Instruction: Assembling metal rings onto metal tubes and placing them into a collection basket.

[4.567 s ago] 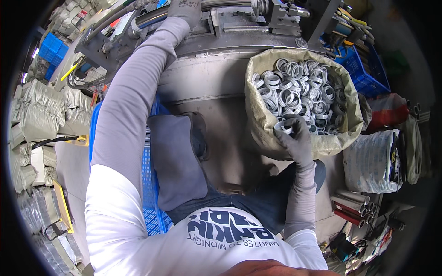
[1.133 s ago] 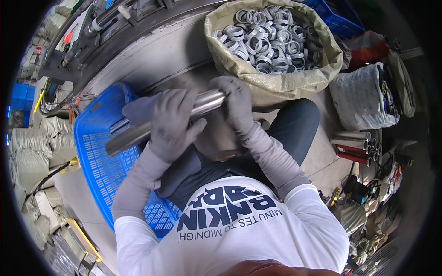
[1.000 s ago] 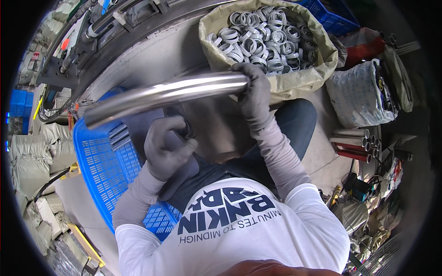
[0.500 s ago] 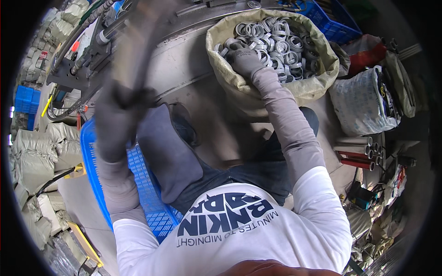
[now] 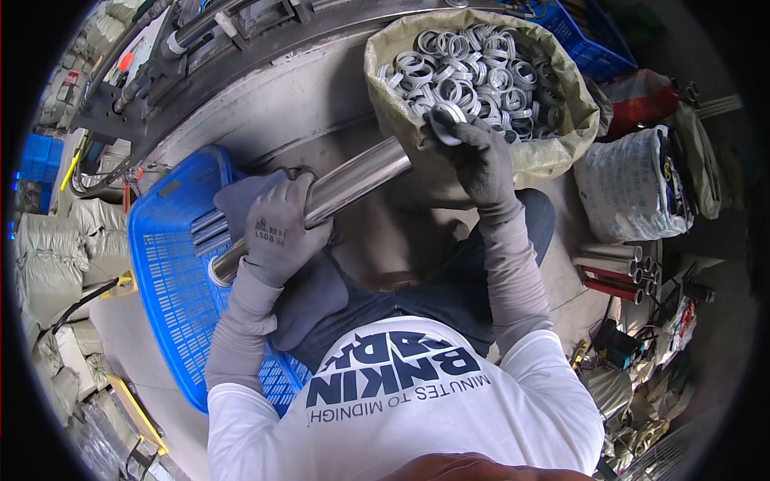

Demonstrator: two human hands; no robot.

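Note:
My gloved left hand (image 5: 282, 218) is wrapped round a shiny metal tube (image 5: 361, 178), which slants from above the blue basket up toward the sack. Between the thumb and fingers of my gloved right hand (image 5: 481, 164) is a single grey-white ring (image 5: 446, 120), held just beyond the tube's upper right end and apart from it. Behind that hand stands an open woven sack (image 5: 391, 96) full of similar ribbed rings (image 5: 457, 68). The tube's lower end, banded with a pale rim, hangs over the blue plastic basket (image 5: 172, 321).
More metal tubes (image 5: 210, 228) lie in the basket. A dark machine frame (image 5: 241, 56) runs along the far left. Right of the sack are a filled white bag (image 5: 630, 188) and a stack of tubes (image 5: 613, 268). A second blue crate (image 5: 597, 40) stands beyond the sack.
My right hand has come out of the sack with a ring. My left hand has swung the tube down from upright to a slant across my lap.

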